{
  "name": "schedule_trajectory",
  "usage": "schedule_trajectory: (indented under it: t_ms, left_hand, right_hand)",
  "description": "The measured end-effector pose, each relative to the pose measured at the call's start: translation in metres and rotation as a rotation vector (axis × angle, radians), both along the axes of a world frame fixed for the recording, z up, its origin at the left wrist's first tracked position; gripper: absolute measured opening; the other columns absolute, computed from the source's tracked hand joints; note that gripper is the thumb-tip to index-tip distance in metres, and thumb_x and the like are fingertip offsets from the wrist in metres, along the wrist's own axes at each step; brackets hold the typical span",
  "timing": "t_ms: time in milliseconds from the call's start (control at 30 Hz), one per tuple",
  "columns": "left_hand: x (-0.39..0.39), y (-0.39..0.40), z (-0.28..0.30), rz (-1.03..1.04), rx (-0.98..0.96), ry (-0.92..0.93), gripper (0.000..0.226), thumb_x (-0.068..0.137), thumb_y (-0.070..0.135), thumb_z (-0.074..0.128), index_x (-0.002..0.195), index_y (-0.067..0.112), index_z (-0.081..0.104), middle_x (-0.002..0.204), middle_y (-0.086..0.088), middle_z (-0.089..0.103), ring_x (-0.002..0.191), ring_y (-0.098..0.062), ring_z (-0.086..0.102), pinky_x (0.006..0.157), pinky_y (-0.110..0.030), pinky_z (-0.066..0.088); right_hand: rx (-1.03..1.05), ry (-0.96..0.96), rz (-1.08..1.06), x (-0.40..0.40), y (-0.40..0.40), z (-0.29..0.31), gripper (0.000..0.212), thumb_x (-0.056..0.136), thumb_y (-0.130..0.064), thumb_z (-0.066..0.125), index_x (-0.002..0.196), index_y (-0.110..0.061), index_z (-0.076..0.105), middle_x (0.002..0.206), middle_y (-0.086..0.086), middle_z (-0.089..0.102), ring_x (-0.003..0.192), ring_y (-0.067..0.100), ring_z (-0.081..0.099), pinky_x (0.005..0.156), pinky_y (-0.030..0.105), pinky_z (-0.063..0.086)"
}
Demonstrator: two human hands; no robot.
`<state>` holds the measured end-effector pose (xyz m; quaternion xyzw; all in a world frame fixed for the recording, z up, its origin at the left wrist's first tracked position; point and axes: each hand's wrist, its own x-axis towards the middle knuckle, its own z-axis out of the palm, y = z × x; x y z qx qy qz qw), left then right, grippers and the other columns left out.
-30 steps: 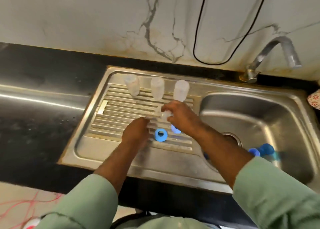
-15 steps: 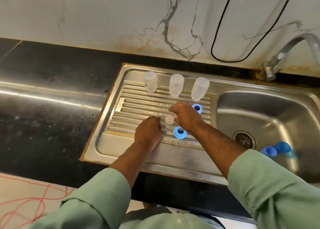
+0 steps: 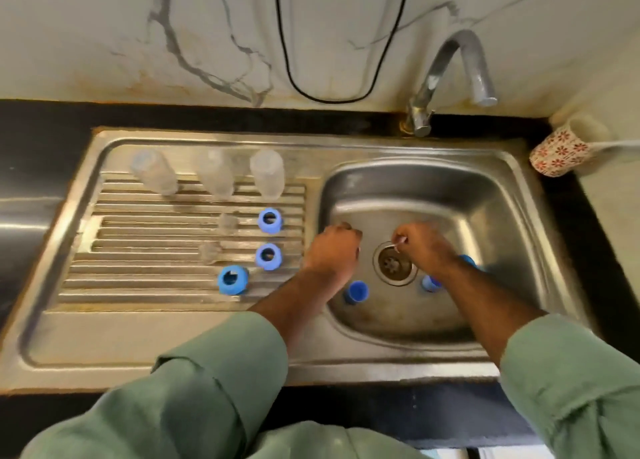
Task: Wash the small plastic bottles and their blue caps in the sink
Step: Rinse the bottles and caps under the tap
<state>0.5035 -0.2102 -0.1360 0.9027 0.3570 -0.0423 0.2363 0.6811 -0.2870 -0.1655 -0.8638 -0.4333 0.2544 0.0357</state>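
A black stone counter (image 3: 38,153) carries a stainless steel sink (image 3: 512,195) with a ribbed drainboard (image 3: 145,250) on its left and a curved metal tap (image 3: 450,74) behind the basin. Three small clear plastic bottles (image 3: 214,172) stand in a row along the far edge of the drainboard, long axes upright; blur hides which end is up. Nearer, three blue plastic caps (image 3: 268,256) sit on the ribs, hollow sides facing up. More blue caps lie in the basin near the drain (image 3: 394,264), one (image 3: 356,291) beside the left forearm. Both hands are over the basin: the left hand (image 3: 332,249) is curled, its contents unclear; the right hand (image 3: 420,247) pinches something small and pale above the drain.
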Motion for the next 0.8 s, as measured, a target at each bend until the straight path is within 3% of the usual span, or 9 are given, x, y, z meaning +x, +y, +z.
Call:
schedule_trajectory:
  t_ms: [133, 300, 467, 600, 700, 800]
  left_hand:
    - [0.060, -0.012, -0.036, 0.051, -0.069, 0.113, 0.024, 0.094, 0.009, 0.049, 0.114, 0.010, 0.063, 0.117, -0.010, 0.059, 0.109, -0.031, 0.058, 0.081, -0.041, 0.049]
    - [0.095, -0.014, -0.069, 0.148, -0.169, 0.209, 0.037, 0.095, 0.005, 0.048, 0.128, 0.012, 0.061, 0.128, -0.011, 0.058, 0.117, -0.031, 0.055, 0.098, -0.043, 0.049]
    - [0.109, -0.014, -0.090, 0.194, -0.216, 0.292, 0.039, 0.096, 0.004, 0.045, 0.132, 0.013, 0.059, 0.132, -0.011, 0.056, 0.121, -0.033, 0.054, 0.102, -0.042, 0.046]
    - [0.116, -0.015, -0.095, 0.232, -0.242, 0.312, 0.039, 0.096, 0.004, 0.045, 0.130, 0.014, 0.060, 0.132, -0.011, 0.057, 0.121, -0.033, 0.055, 0.101, -0.041, 0.047]
    - [0.121, -0.013, -0.089, 0.313, -0.256, 0.266, 0.034, 0.095, 0.007, 0.050, 0.126, 0.015, 0.063, 0.130, -0.009, 0.060, 0.118, -0.030, 0.057, 0.098, -0.038, 0.048]
    - [0.127, -0.003, -0.070, 0.446, -0.284, 0.136, 0.035, 0.095, 0.017, 0.057, 0.130, 0.021, 0.062, 0.135, -0.005, 0.060, 0.123, -0.026, 0.057, 0.103, -0.035, 0.047]
  right_hand:
    - [-0.164, 0.070, 0.100, 0.044, 0.003, -0.036, 0.014, 0.082, -0.021, 0.060, 0.092, -0.024, 0.070, 0.103, 0.009, 0.068, 0.092, 0.028, 0.065, 0.083, 0.039, 0.055]
    - [-0.285, 0.139, 0.269, 0.055, 0.011, -0.068, 0.022, 0.089, -0.026, 0.061, 0.110, -0.023, 0.067, 0.118, 0.006, 0.066, 0.105, 0.027, 0.063, 0.093, 0.039, 0.051]
    - [-0.399, 0.139, 0.400, 0.049, 0.024, -0.099, 0.036, 0.099, -0.027, 0.043, 0.126, -0.009, 0.060, 0.132, 0.007, 0.058, 0.122, 0.028, 0.054, 0.101, 0.035, 0.040]
    - [-0.518, 0.222, 0.420, 0.055, 0.023, -0.109, 0.041, 0.101, -0.024, 0.039, 0.138, -0.009, 0.049, 0.146, 0.008, 0.047, 0.134, 0.027, 0.044, 0.110, 0.034, 0.031]
    - [-0.339, 0.194, 0.329, 0.065, 0.014, -0.092, 0.034, 0.095, -0.019, 0.051, 0.127, -0.014, 0.060, 0.134, 0.011, 0.057, 0.122, 0.031, 0.054, 0.100, 0.035, 0.042]
    - [-0.050, 0.228, 0.219, 0.084, -0.001, -0.063, 0.042, 0.097, -0.018, 0.050, 0.138, -0.027, 0.053, 0.137, 0.009, 0.052, 0.120, 0.028, 0.055, 0.099, 0.035, 0.044]
